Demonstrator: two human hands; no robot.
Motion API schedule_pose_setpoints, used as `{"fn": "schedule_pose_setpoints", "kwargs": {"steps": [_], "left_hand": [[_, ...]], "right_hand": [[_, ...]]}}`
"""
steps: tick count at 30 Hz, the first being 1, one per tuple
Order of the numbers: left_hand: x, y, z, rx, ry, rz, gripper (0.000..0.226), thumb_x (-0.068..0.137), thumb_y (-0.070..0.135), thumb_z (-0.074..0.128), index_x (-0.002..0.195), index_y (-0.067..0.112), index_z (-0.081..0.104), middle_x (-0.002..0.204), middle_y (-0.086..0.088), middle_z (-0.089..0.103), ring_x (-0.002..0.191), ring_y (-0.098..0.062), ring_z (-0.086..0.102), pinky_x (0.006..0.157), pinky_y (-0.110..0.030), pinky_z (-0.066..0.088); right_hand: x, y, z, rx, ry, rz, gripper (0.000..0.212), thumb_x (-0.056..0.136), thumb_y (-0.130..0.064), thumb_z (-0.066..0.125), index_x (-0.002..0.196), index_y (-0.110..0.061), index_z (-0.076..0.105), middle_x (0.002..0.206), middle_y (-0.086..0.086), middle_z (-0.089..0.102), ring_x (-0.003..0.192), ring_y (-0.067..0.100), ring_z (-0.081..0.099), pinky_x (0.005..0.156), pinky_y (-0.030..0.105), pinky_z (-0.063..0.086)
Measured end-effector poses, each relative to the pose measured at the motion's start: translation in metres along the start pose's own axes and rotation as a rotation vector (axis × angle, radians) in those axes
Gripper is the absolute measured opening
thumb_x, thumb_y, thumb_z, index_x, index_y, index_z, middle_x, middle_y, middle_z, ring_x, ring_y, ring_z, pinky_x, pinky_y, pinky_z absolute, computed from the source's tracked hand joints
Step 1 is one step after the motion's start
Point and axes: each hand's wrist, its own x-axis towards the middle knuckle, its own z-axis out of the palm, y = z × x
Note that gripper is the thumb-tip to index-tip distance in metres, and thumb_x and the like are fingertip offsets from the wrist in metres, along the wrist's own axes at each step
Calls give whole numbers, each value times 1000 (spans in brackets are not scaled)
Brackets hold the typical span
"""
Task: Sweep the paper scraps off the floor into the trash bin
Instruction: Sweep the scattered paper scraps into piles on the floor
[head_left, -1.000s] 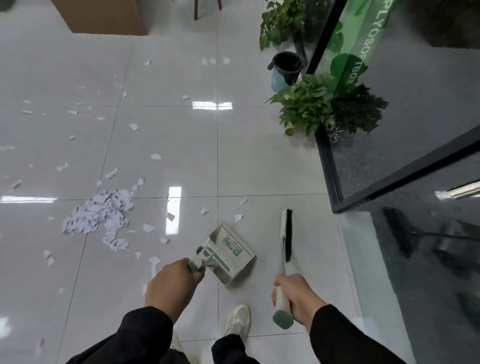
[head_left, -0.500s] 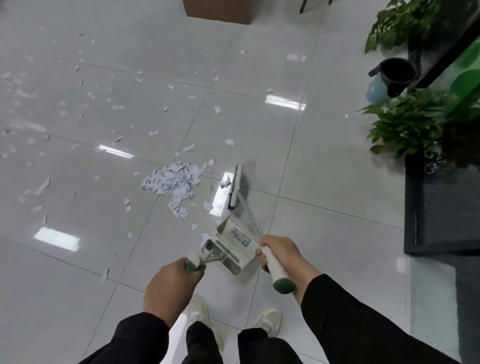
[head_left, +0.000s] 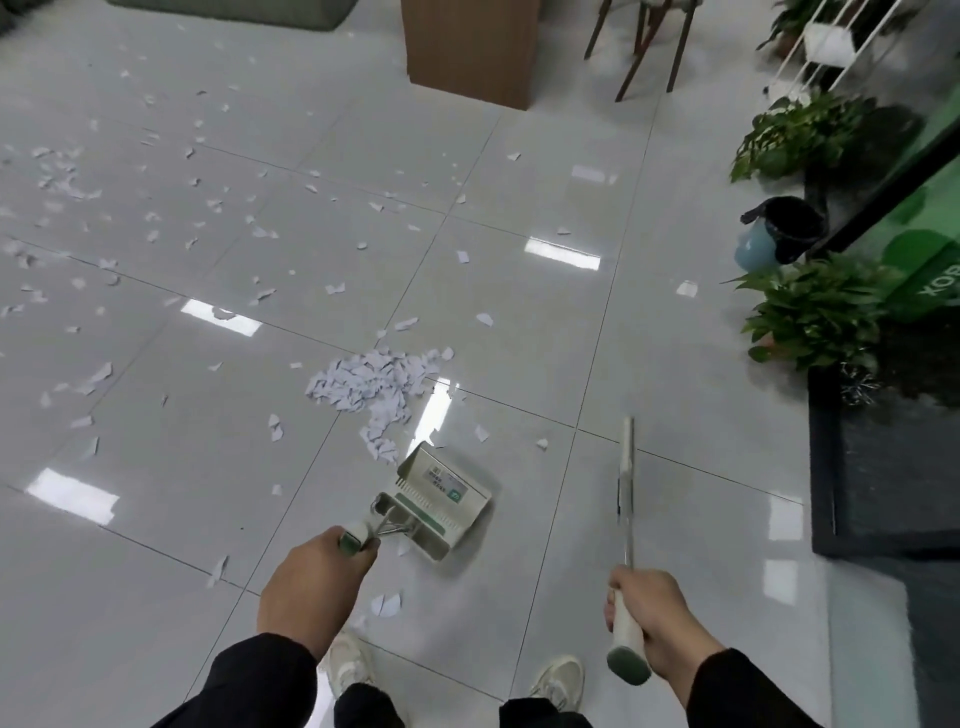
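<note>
White paper scraps (head_left: 371, 382) heaped beside dustpan (head_left: 441, 499) in left hand (head_left: 311, 584) grip; right hand (head_left: 652, 618) clamped around broom (head_left: 627, 483).

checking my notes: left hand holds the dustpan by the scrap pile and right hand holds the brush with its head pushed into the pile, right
Not quite. The head view shows the right hand holding the brush well off to the right of the scrap pile, not touching it. The left hand does hold the dustpan by the pile.

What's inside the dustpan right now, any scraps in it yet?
The dustpan, held by the left hand, shows only its label-bearing back; its inside faces away, hidden. The pile of scraps lies on the floor beyond.
</note>
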Motion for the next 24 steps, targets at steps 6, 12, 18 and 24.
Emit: {"fn": "schedule_pose_setpoints", "kwargs": {"steps": [6, 12, 18, 24], "left_hand": [[39, -93, -51, 83, -40, 34, 40, 95, 60, 52, 75, 26, 55, 68, 4, 63, 66, -15, 58, 57, -31, 46], [74, -162, -87, 105, -63, 74, 45, 94, 62, 52, 75, 22, 55, 68, 2, 62, 67, -17, 59, 62, -33, 45], [96, -201, -114, 91, -95, 99, 40, 95, 57, 53, 76, 22, 57, 68, 4, 63, 68, -17, 58, 58, -31, 42], [103, -254, -136, 45, -118, 122, 42, 95, 58, 54, 71, 24, 55, 70, 2, 64, 72, -23, 61, 63, -32, 47]], "right_hand": [[1, 8, 127, -94, -25, 57, 19, 93, 7, 46, 111, 3, 48, 86, 19, 49, 49, 24, 49, 35, 24, 44], [-25, 15, 261, -37, -96, 62, 23, 92, 0, 52, 115, 6, 52, 95, 20, 56, 47, 23, 52, 41, 25, 47], [-81, 21, 292, 153, -168, 62, 13, 91, -2, 56, 101, 6, 57, 71, 20, 56, 40, 18, 46, 36, 23, 43], [-163, 94, 301, 256, -139, 5, 8, 86, 1, 56, 89, 4, 62, 72, 18, 59, 45, 19, 48, 43, 24, 47]]}}
